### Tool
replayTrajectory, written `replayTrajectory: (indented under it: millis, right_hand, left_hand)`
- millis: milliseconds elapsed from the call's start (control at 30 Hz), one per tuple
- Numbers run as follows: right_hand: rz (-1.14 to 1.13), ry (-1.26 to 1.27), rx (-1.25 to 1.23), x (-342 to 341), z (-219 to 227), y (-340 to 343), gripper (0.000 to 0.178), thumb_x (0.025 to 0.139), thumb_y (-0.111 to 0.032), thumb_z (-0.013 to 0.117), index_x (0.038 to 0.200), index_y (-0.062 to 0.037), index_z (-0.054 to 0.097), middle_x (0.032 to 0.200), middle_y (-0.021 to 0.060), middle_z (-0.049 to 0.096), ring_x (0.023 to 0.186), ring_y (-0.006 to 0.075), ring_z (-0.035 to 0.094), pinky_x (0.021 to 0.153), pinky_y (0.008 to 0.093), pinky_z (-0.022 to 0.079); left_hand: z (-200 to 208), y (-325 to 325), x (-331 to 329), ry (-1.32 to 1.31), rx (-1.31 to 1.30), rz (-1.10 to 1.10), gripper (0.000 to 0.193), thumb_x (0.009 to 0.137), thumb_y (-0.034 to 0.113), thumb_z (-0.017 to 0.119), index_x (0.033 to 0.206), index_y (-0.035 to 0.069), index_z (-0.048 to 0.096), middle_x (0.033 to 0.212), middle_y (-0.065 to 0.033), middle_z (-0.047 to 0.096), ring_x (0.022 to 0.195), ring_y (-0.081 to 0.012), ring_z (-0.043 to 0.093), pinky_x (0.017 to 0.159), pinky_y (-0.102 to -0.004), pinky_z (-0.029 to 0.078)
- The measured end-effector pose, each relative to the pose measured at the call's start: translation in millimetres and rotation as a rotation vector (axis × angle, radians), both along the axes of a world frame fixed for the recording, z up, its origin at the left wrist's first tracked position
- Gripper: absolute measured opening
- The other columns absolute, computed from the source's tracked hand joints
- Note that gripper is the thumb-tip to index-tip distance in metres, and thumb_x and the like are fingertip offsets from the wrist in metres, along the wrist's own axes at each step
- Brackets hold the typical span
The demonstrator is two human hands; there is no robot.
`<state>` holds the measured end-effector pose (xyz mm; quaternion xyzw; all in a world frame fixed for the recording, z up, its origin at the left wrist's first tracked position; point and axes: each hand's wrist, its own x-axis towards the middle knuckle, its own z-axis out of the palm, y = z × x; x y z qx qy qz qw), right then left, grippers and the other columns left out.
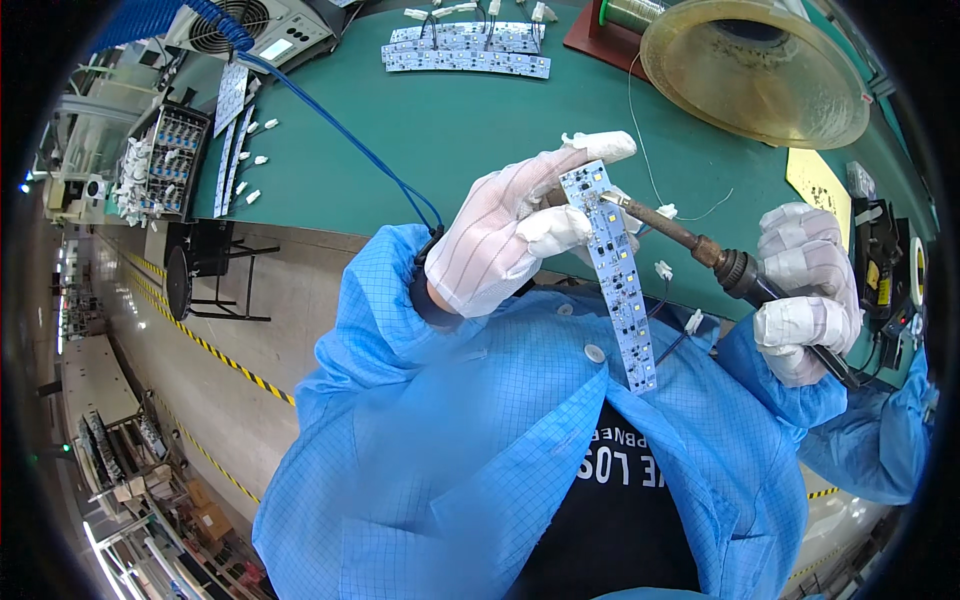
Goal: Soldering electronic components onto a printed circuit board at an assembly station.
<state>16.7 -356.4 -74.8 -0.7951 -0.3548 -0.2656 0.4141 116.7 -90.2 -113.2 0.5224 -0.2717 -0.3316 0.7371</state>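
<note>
My left hand [490, 235], in a striped white glove with taped fingertips, pinches a narrow white LED circuit board [622, 290] near its upper end. The board hangs at a slant in front of my chest, its LED side showing. Around the handle of a soldering iron [735, 270], my gloved right hand [808, 290] is closed. The iron's tip meets or nearly meets the board's upper end, beside the left fingers; exact contact is too small to tell. Short wires with white connectors [693, 322] stick out from behind the board.
More LED boards [465, 64] with wired connectors lie at the table's back. A wide funnel hood [690, 100], solder spool [632, 12] and yellow sponge [808, 178] are at right. A blue cord [345, 130] reaches my left wrist. Another person's blue sleeve [880, 440] is at far right.
</note>
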Motion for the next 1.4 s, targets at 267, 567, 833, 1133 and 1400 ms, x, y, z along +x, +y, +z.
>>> replayTrajectory:
  millis: [267, 567, 833, 1133, 1400]
  right_hand:
    - [-0.022, 0.068, -0.092, 0.0, 11.9, 2.6, 0.02, 0.075, -0.035, 0.073, 0.088, -0.021, 0.066, 0.081, 0.0041, 0.057, 0.078, 0.0263, 0.055, 0.077, 0.0488, 0.047]
    - [0.024, 0.084, -0.145, 1.7, 21.4, -1.2, 0.025, 0.078, -0.04, 0.071, 0.084, -0.0168, 0.066, 0.078, 0.0047, 0.056, 0.076, 0.0261, 0.055, 0.078, 0.0478, 0.047]
    - [-0.034, 0.071, -0.092, 2.7, 13.1, 4.6, 0.027, 0.083, -0.04, 0.068, 0.081, -0.0135, 0.066, 0.076, 0.0071, 0.056, 0.075, 0.0273, 0.055, 0.075, 0.0474, 0.049]
    - [-0.068, 0.033, -0.079, -0.5, 5.0, 6.6, 0.026, 0.083, -0.04, 0.067, 0.083, -0.0145, 0.066, 0.077, 0.0069, 0.056, 0.076, 0.0275, 0.055, 0.072, 0.0459, 0.049]
    - [0.052, -0.032, 0.054, 3.3, 1.4, -2.7, 0.026, 0.08, -0.04, 0.069, 0.085, -0.0142, 0.069, 0.082, 0.0068, 0.058, 0.076, 0.0259, 0.057, 0.073, 0.045, 0.049]
  left_hand:
    - [-6.5, -3.8, -1.2, -0.067, -0.073, 0.032, 0.049, 0.092, 0.015, 0.053, 0.138, 0.003, 0.044, 0.108, -0.0113, 0.061, 0.096, -0.0166, 0.062, 0.087, -0.0294, 0.049]
    - [-2.8, -3.3, -0.4, -0.108, 0.008, 0.03, 0.048, 0.09, 0.011, 0.053, 0.137, 0.005, 0.046, 0.105, -0.0108, 0.06, 0.093, -0.0163, 0.061, 0.085, -0.0286, 0.048]
    - [-7.6, -4.9, -0.6, -0.098, -0.016, 0.056, 0.049, 0.091, 0.012, 0.052, 0.139, 0.005, 0.044, 0.103, -0.0112, 0.06, 0.093, -0.0165, 0.062, 0.085, -0.0293, 0.05]
    - [-6.5, -2.6, -1.7, -0.036, -0.011, 0.032, 0.047, 0.092, 0.013, 0.049, 0.139, 0.006, 0.044, 0.103, -0.0121, 0.062, 0.093, -0.0171, 0.062, 0.084, -0.0293, 0.051]
    - [-7.5, -4.8, -2.7, 0.027, -0.094, 0.003, 0.048, 0.092, 0.012, 0.052, 0.139, 0.004, 0.043, 0.106, -0.0134, 0.063, 0.097, -0.0182, 0.063, 0.085, -0.0306, 0.051]
